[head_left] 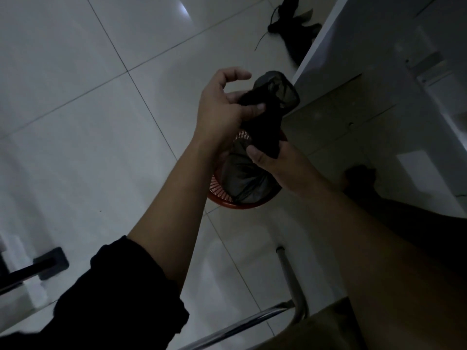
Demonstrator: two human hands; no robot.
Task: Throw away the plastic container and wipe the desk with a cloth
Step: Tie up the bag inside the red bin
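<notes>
A black plastic trash bag (267, 122) rises out of a red mesh bin (225, 195) that stands on the tiled floor. My left hand (222, 107) pinches the twisted upper part of the bag, whose top loop (278, 89) sticks out past the fingers. My right hand (275, 162) grips the bag's neck lower down, just above the bin. The bag's lower part (242, 178) bulges inside the bin. The plastic container and the cloth are not visible; the scene is dim.
A white desk panel edge (321, 44) runs along the upper right. Dark shoes or cables (293, 26) lie on the floor at the top. A chrome chair frame (290, 281) is at the bottom, a dark furniture foot (50, 263) at the lower left.
</notes>
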